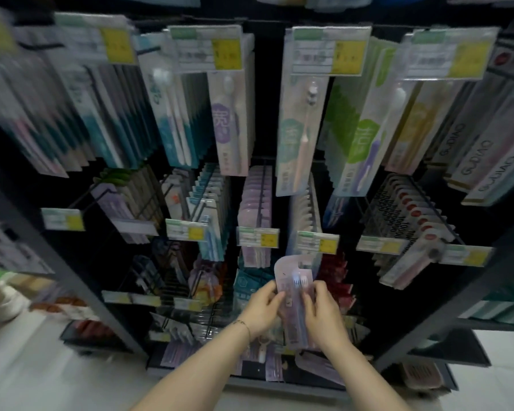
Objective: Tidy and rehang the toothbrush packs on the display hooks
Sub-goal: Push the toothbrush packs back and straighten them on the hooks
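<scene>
A pale pink toothbrush pack is upright in front of the lower middle of the display. My left hand grips its left edge and my right hand grips its right edge. The pack's rounded top sits just below the price tags of the middle row. Behind it a row of matching pink packs hangs on a hook. The pack's lower end is hidden between my hands.
Black display rack with three tiers of hooks full of hanging packs. Tall packs hang on the top tier. A loaded hook with red-dotted packs juts out at right. More packs lie on the bottom shelf. White floor below.
</scene>
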`<state>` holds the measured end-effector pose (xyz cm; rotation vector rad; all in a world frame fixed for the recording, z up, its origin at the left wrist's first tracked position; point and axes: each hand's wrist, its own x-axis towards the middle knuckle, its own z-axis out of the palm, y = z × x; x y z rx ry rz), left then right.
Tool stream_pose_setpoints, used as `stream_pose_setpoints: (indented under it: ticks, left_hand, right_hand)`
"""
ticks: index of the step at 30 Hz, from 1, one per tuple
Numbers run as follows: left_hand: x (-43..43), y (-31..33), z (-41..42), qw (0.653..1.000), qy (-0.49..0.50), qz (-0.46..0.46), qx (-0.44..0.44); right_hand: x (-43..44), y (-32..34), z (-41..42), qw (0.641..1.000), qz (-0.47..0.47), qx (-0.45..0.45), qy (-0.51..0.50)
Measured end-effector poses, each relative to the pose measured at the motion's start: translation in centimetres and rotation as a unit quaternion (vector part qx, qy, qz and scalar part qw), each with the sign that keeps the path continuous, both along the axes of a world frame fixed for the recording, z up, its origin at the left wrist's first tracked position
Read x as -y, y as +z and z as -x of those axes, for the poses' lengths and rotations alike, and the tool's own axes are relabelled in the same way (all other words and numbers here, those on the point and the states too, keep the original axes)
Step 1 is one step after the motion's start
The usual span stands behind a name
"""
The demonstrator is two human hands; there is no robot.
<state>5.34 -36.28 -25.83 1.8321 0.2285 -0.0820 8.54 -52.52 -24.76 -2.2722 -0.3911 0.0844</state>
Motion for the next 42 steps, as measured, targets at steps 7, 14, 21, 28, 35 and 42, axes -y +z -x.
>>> stream_pose_setpoints:
  ticks: [7,14,21,28,35,42]
  left_hand:
    - [-5.6,0.8,1.2,0.998,0.064,-0.011,0.020]
    - [-9.0,1.6,0.8,0.996,0.089,-0.006,0.025]
    - [-10.2,3.8,-0.9,0.996,0.074,-0.032,0.038]
    - [-10.1,4.3,-1.8,0.995,0.054,-0.073,0.036]
    - [-9.5,5.2,-3.2,0.993,0.016,-0.117,0.006]
    - [-10.0,4.4,-3.6,0.981,0.007,-0.192,-0.022]
  right_hand:
    - [-6.4,0.7,-0.5,0.999,0.008,-0.001,0.047]
    - [-10.3,2.1,-1.6,0.999,0.016,-0.010,0.041]
    - [-11.7,3.8,-2.9,1.000,0.007,-0.005,0.000]
    - [-11.6,4.3,-3.2,1.000,0.004,0.014,-0.003]
    - [-10.9,3.3,-4.0,0.999,0.002,-0.012,-0.040]
    - [-11.4,2.5,-3.9,0.997,0.016,-0.050,-0.059]
